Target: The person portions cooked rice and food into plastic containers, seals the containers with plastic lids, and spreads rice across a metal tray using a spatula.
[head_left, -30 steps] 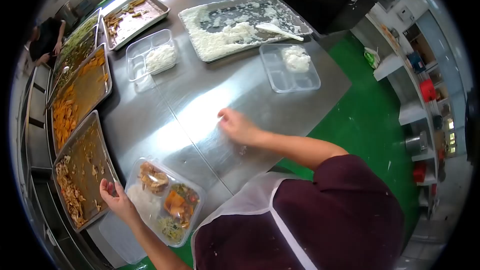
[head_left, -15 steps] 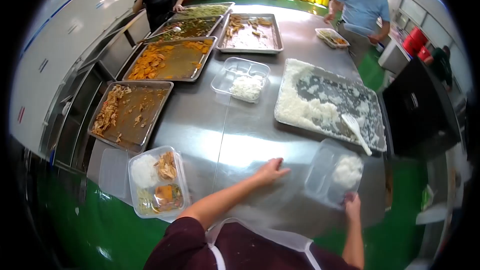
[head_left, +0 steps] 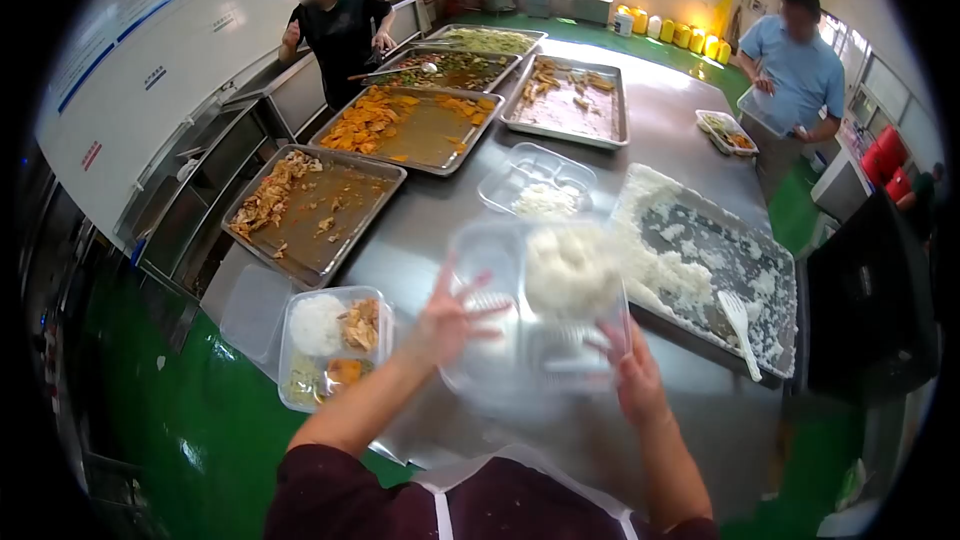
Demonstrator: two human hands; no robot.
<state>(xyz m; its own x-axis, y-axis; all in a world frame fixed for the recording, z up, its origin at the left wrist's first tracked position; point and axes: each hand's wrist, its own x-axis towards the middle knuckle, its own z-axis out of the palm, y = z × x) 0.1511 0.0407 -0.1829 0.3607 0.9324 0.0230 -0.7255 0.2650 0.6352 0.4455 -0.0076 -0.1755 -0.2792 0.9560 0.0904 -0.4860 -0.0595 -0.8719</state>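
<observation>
A clear plastic meal box (head_left: 490,360) with a mound of white rice (head_left: 572,272) in one compartment is held up over the steel table, blurred by motion. My left hand (head_left: 452,325) has its fingers spread against the box's left side. My right hand (head_left: 635,375) grips the lower right edge. Behind the held box, another clear box (head_left: 537,165) with rice rests on the table. To the left sits a filled box (head_left: 385,335) of rice, meat and vegetables, beside a clear lid (head_left: 255,313).
A rice tray (head_left: 690,325) with a white rice paddle (head_left: 738,325) lies at right. Several food trays line the left side, the nearest a meat tray (head_left: 335,230). One person (head_left: 335,30) stands far left, another (head_left: 795,70) far right by a filled box (head_left: 727,132).
The rice-filled box has moved from the table's right side to in front of me and up. My left hand has come to its left side. The view has shifted.
</observation>
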